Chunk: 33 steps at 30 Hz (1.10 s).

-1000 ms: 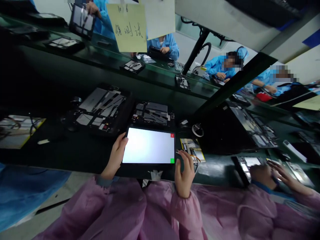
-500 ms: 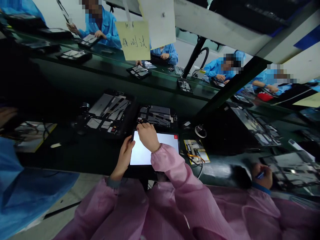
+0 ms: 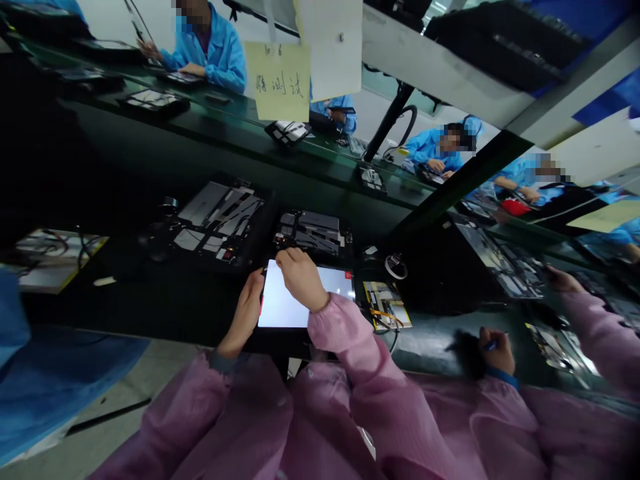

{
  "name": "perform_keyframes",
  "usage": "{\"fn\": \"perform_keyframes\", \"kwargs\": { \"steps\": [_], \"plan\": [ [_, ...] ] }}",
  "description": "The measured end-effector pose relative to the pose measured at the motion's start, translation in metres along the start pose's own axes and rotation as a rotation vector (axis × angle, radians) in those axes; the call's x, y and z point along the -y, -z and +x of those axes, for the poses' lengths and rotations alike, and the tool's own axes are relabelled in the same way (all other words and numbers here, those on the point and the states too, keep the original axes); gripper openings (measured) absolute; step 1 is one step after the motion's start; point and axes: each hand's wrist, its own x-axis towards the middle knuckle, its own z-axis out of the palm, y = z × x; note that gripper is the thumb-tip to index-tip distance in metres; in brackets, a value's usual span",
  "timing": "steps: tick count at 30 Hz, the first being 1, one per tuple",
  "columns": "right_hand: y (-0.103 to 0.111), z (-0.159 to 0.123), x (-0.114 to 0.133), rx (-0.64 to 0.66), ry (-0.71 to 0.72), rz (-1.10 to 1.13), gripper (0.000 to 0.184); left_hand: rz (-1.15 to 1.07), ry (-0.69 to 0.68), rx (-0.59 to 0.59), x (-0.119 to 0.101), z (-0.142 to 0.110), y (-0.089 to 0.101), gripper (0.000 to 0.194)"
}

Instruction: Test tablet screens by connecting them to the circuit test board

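A tablet (image 3: 281, 308) with a lit, nearly white screen lies in front of me. Small red marks show at its upper right corner and on its left edge. My left hand (image 3: 245, 305) grips that left edge, thumb on the near side and fingers behind, partly hidden. Over the screen's upper left part, my right hand (image 3: 303, 279) has its fingers bent and pressed together at the top edge. Whatever they may hold is hidden. Just behind the tablet sits an opened device (image 3: 315, 233) with its inner parts exposed.
A stack of opened devices (image 3: 217, 220) stands at the back left, another stack (image 3: 493, 257) at the right. A circuit board with cables (image 3: 386, 305) lies right of the tablet. A co-worker's hand (image 3: 497, 350) with a blue pen rests on the bench. A slanted post (image 3: 425, 193) rises behind.
My right hand has shifted slightly over the screen, and a red mark now shows on the tablet's left edge. At right, a co-worker's other arm now reaches to the stack. The view has turned slightly.
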Motion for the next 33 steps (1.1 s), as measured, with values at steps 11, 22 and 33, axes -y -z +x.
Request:
{"fn": "perform_keyframes", "kwargs": {
  "steps": [11, 22, 33],
  "plan": [
    [0.1, -0.214, -0.071, -0.373, -0.604, 0.519, 0.011, -0.083, 0.005, 0.062, 0.006, 0.005, -0.002, 0.053],
    [0.119, -0.22, -0.07, -1.005, -0.74, 0.801, 0.015, -0.047, 0.05, 0.012, 0.003, 0.003, 0.0, 0.042],
    [0.059, -0.161, -0.058, -0.525, -0.517, 0.68, 0.03, -0.035, 0.062, -0.012, 0.005, 0.002, 0.001, 0.043]
  ]
}}
